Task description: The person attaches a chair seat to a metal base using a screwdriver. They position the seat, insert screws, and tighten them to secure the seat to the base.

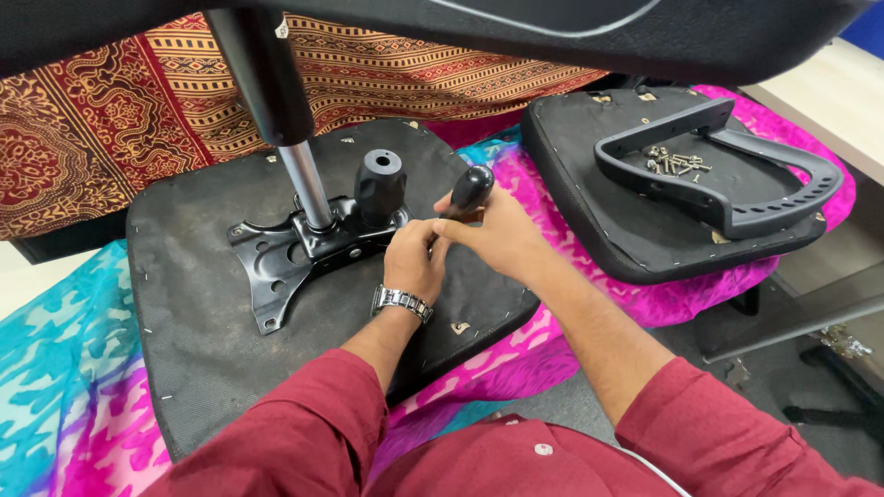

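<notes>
An upturned black chair seat (193, 304) lies in front of me with a black metal mounting plate (285, 262) on it. A gas lift cylinder (304, 179) rises from the plate, beside a black knob (380, 184). My right hand (497, 235) grips a screwdriver by its black handle (471, 189), held upright at the plate's right edge. My left hand (412, 260), with a metal wristwatch, is closed around the screwdriver's lower part where it meets the plate. The tip is hidden by my fingers.
A second black seat pad (626, 221) lies to the right on pink cloth, carrying a black plastic armrest (737, 184) and several loose screws (677, 164). Patterned cloths cover the surface. A dark chair part (571, 28) overhangs the top.
</notes>
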